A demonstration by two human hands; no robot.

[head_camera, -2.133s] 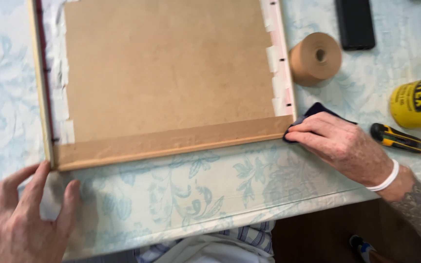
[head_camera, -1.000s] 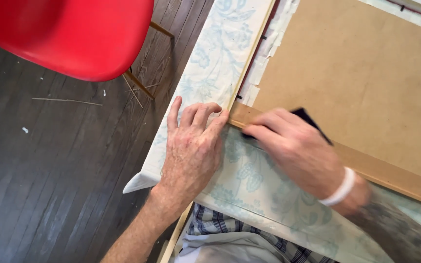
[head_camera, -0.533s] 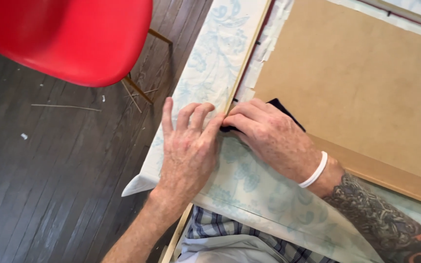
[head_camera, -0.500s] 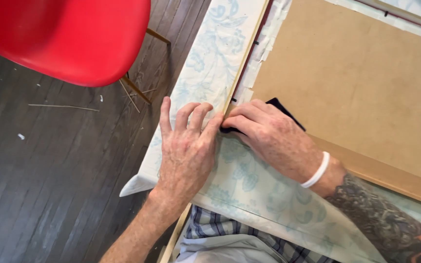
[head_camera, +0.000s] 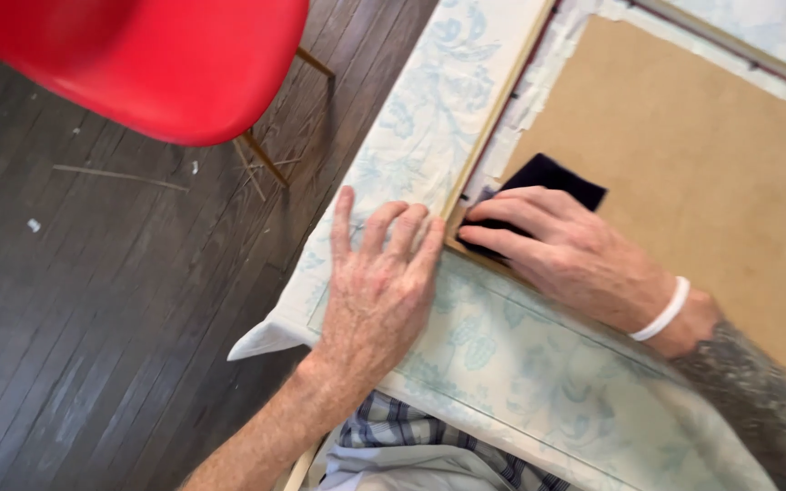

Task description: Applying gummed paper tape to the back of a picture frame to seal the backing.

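A picture frame [head_camera: 499, 107] lies face down on the table, its brown backing board [head_camera: 684, 155] up, with torn white tape along its left edge. My right hand [head_camera: 566, 250] presses a dark navy cloth [head_camera: 548, 177] flat onto the frame's near left corner, fingers stretched over it. My left hand [head_camera: 379, 282] lies flat on the tablecloth just outside that corner, fingers apart, fingertips against the frame's wooden edge. A white band circles my right wrist.
The table wears a pale blue floral cloth [head_camera: 520, 364], and its corner hangs at the lower left. A red chair [head_camera: 156, 55] stands on the dark wood floor [head_camera: 65, 300] left of the table.
My right hand slid the cloth left along the frame's near edge to the corner and a little up onto it. My left hand came to rest beside that corner and stays there.
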